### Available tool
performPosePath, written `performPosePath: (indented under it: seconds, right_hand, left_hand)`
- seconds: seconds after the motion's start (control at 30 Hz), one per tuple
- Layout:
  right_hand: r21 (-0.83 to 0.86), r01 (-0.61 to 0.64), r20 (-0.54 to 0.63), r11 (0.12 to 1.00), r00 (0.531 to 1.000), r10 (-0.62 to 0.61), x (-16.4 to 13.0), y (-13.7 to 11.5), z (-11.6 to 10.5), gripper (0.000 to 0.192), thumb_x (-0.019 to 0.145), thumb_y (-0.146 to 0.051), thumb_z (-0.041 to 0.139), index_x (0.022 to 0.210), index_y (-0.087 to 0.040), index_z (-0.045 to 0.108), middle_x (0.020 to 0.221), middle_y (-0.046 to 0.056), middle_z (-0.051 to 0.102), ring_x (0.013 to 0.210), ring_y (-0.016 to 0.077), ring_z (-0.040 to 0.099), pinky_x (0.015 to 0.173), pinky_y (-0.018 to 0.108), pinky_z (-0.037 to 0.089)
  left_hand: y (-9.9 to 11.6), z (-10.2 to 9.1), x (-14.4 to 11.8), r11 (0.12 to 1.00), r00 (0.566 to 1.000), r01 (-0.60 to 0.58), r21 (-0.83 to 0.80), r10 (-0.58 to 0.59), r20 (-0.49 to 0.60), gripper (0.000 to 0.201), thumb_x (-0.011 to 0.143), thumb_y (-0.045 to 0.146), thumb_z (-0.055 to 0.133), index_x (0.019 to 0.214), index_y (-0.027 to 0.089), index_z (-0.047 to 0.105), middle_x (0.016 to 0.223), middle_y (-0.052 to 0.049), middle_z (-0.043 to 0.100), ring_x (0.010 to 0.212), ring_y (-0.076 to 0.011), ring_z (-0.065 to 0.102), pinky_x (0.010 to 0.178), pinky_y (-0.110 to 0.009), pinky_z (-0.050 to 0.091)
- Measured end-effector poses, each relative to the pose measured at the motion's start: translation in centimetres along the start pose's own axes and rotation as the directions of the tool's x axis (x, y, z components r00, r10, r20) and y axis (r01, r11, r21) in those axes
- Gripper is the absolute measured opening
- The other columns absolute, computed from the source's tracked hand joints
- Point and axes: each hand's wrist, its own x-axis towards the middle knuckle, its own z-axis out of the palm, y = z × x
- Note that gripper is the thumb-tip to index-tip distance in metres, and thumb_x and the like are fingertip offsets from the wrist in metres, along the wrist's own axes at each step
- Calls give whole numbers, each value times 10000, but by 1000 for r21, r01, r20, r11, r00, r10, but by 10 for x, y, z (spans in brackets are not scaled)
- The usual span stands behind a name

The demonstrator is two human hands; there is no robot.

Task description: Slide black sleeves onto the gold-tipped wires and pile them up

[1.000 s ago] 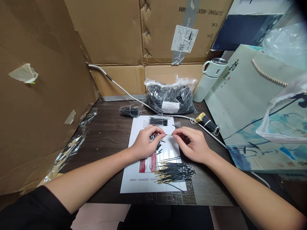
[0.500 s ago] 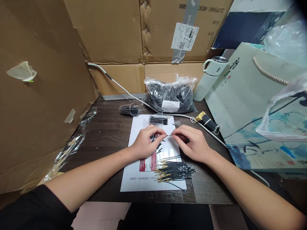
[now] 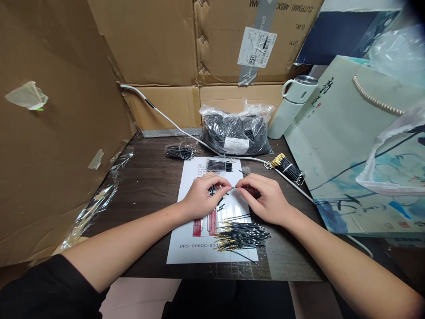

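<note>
Above the printed sheet, my left hand and my right hand pinch a thin black wire between thumbs and forefingers. Their fingertips nearly meet, so most of the piece is hidden and its ends cannot be made out. Several short black tubes lie on the paper beside and partly beneath my left hand. Closer to me, a loose heap of black wires with gold tips covers the sheet's lower right. A bundle of short black wires in clear wrap sits just beyond my left hand.
Behind the hands lie a clear bag of black wires, a tied dark bundle and a banded gold-tipped bundle. A white cable crosses the dark table. A bottle, paper bag and cardboard walls border it.
My fingertips have drawn slightly closer together, leaving less of the wire showing between them. The view has shifted very slightly; the other things lie as before.
</note>
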Motion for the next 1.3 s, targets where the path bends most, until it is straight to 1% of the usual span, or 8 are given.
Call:
performPosePath:
  seconds: [0.23,0.6,0.83,1.03,1.3]
  right_hand:
    - [16,-28,8,999,1000,28,-1,0,1,100,1099,-218,628,1079,-227,725,933,41,728,759,186,627,701,358,519]
    - [28,-52,13,998,999,51,-1,0,2,120,1101,-245,620,1068,-233,734,933,48,749,763,196,649,706,365,545]
    - [27,-57,18,998,998,57,-1,0,4,117,1094,-232,626,1055,-228,736,930,40,752,768,191,655,700,351,522]
    - [35,-87,-11,996,996,88,0,-2,3,92,1082,-223,649,1046,-226,734,922,30,744,759,183,639,701,347,501]
    - [49,-94,-5,994,995,95,0,-3,2,102,1086,-223,643,1039,-224,733,914,28,742,767,183,642,702,336,486]
  left_hand:
    - [-1,0,0,1000,1000,-27,-3,27,11,65,1040,242,734,1028,220,794,932,-38,786,898,-208,691,870,-384,540]
    - [1,-1,0,999,999,-49,16,49,23,89,1056,274,727,1023,224,793,928,-41,785,902,-214,690,875,-394,531]
    - [-1,-1,0,998,998,-68,18,68,8,49,1036,254,759,1029,230,801,938,-32,793,915,-212,702,896,-394,539]
    - [0,0,-1,998,998,-52,32,52,-17,122,996,309,815,1085,227,796,1015,-55,815,951,-230,714,915,-413,562]
    - [-1,0,-1,997,997,-66,45,67,-24,53,1017,274,793,1031,226,812,944,-39,805,918,-217,717,900,-389,556]
